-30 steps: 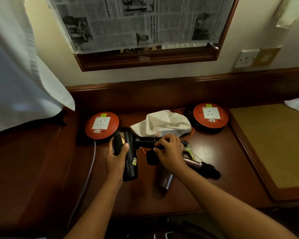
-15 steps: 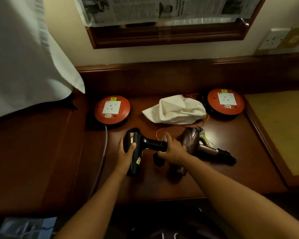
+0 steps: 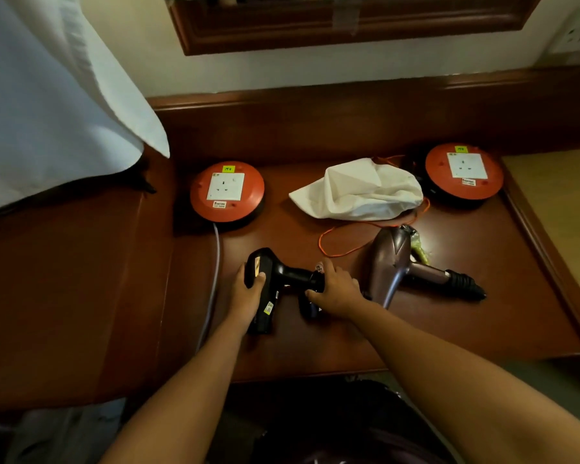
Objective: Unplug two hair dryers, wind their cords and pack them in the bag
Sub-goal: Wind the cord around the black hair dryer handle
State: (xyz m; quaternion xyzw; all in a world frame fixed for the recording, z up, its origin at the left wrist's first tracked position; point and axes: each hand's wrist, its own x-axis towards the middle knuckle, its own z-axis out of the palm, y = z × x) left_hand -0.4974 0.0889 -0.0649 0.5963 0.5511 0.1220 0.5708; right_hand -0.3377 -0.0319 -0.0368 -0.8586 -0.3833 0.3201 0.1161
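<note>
Since the earlier frames, your head camera is tilting further down, so the newspaper-covered mirror is sliding out past the top edge, and the brown hair dryer [image 3: 390, 262] is now lying fully exposed beside your right hand [image 3: 337, 289].

Head view: your left hand [image 3: 248, 293] is gripping the barrel of the black hair dryer [image 3: 265, 286], thumb wrapped over its upper end. Your right hand is closing its fingers around the end of that dryer's handle, where the wound black cord [image 3: 310, 304] is bunching beneath the palm. The black dryer is lying on the wooden desk [image 3: 482, 329], in front of the left orange socket reel [image 3: 227, 191]. The brown dryer is resting just beside your right hand, its handle pointing right. A white drawstring bag [image 3: 359, 190] is lying behind both dryers, its orange drawstring [image 3: 342, 242] trailing forward. A second orange socket reel [image 3: 464, 170] is sitting just to the bag's right. A grey cable [image 3: 215, 272] is running from the left reel toward you.
</note>
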